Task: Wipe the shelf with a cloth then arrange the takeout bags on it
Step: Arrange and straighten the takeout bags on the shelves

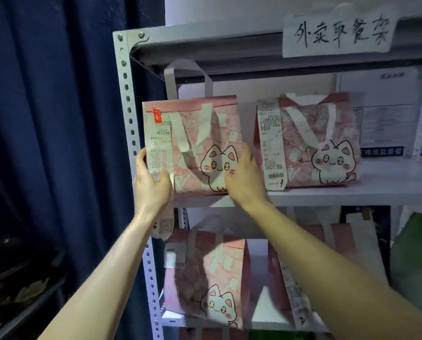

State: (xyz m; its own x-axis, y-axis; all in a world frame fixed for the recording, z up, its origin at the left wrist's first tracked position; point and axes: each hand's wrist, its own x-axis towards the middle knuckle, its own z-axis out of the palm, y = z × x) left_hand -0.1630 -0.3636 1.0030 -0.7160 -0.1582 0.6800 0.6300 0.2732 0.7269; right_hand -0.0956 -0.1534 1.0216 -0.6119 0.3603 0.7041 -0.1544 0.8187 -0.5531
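A pink takeout bag with a white cartoon cat and a long receipt stands at the left end of the middle shelf board. My left hand grips its lower left edge, thumb over the receipt. My right hand holds its lower right side, fingers curled round the edge. A second matching pink bag with a receipt stands upright on the same board, just to the right. No cloth is in view.
The grey metal rack has a perforated upright and a handwritten paper sign on the top board. The lower board holds another cat bag and further bags. White cartons stand at the back right. A dark blue curtain hangs left.
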